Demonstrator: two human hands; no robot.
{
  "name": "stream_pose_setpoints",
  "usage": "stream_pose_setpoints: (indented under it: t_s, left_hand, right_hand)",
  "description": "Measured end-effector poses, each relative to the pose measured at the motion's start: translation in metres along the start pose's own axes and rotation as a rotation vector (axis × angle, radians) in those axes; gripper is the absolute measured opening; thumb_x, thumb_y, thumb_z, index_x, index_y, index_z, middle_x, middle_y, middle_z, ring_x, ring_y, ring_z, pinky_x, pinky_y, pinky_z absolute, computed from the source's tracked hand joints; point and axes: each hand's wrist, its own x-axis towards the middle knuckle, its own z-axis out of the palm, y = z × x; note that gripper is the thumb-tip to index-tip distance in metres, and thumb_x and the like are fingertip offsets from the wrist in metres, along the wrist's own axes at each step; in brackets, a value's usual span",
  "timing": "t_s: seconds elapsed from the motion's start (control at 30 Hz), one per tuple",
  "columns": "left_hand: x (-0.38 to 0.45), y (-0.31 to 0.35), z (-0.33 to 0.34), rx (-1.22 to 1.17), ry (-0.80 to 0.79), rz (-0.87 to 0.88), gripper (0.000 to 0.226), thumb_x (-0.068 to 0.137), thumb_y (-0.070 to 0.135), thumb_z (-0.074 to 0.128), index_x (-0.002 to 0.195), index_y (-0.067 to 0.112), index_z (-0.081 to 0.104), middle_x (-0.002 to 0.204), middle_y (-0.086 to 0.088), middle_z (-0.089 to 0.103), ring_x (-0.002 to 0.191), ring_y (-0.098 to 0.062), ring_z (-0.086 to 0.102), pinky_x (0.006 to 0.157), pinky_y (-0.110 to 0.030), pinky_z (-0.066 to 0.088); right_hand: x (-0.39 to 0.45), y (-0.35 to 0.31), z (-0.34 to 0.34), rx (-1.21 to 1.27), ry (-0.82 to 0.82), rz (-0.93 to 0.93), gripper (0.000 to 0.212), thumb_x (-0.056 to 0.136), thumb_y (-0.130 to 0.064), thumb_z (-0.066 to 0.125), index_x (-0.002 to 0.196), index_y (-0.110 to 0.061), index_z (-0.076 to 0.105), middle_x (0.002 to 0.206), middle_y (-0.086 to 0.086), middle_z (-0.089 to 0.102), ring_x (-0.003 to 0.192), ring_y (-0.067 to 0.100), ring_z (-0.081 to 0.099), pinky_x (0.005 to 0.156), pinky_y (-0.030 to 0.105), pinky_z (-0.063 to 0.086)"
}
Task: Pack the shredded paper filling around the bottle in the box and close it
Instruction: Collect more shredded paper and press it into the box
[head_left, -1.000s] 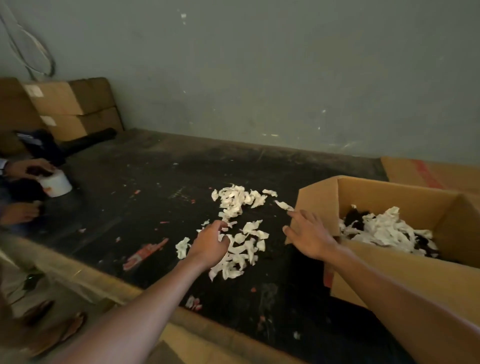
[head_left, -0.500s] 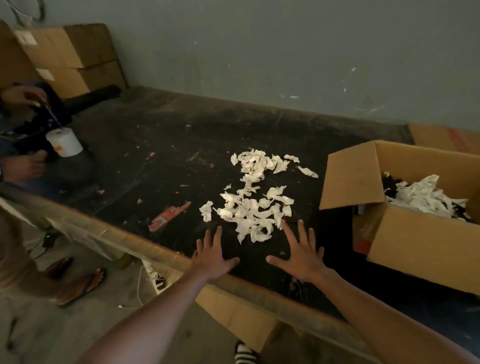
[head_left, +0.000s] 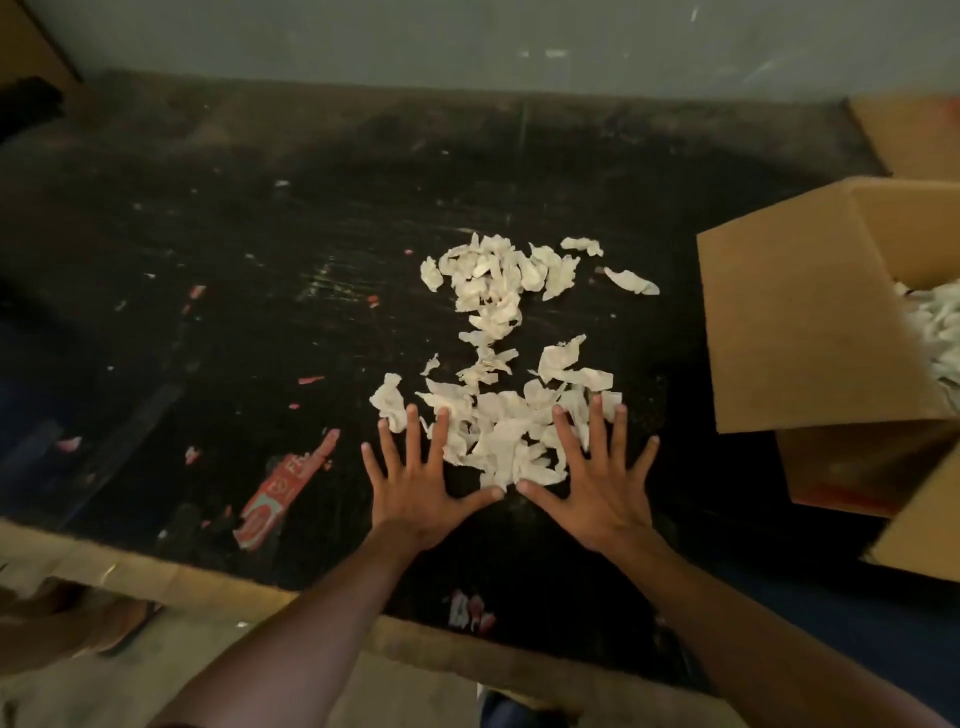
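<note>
Two flat hands, my left hand (head_left: 415, 493) and right hand (head_left: 602, 493), fingers spread, rest on the paper scraps (head_left: 498, 415) lying left of the box (head_left: 800, 332). I judge I'm gathering filler; next calls for scooping it together and carrying it boxward.

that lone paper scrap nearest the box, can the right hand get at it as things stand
Probably yes. The right hand lies flat and holds nothing, its fingers on the near end of the shredded paper. The lone scrap lies farther back on bare tabletop, left of the box flap, with nothing between.
</note>
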Motion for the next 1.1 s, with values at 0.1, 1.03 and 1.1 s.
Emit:
stream_pose_setpoints:
  t_s: [0.1,1.03,1.1]
  left_hand:
    - [0.047,0.004,-0.007,0.025,0.011,0.112,0.1,0.079,0.085,0.022,0.144,0.036,-0.035,0.158,-0.005,-0.031,0.145,-0.037,-0.025,0.115,-0.059,-0.014]
    - [0.231,-0.017,-0.089,-0.586,0.267,0.151,0.063,0.098,0.048,0.038,0.154,0.028,0.017,0.157,-0.003,0.029,0.144,-0.023,0.019,0.117,-0.053,0.018]
    - [0.265,-0.019,-0.098,-0.595,0.181,0.029,0.068,0.098,0.05,0.039,0.156,0.028,0.009,0.162,-0.006,0.019,0.148,-0.029,0.013,0.118,-0.055,0.012]
  right_hand:
    - [0.038,-0.005,-0.002,0.032,0.035,0.017,0.088,0.081,-0.087,0.013,0.146,-0.045,-0.028,0.155,0.006,-0.039,0.142,0.033,-0.033,0.11,0.069,-0.013]
    - [0.2,0.009,-0.082,0.611,0.505,0.41,0.044,0.099,-0.048,0.038,0.138,-0.03,0.046,0.139,0.004,0.046,0.132,0.025,0.038,0.109,0.054,0.033]
    - [0.242,0.037,-0.097,0.58,0.343,0.546,0.056,0.097,-0.059,0.032,0.149,-0.039,0.029,0.159,0.006,0.024,0.145,0.034,0.017,0.115,0.061,0.018]
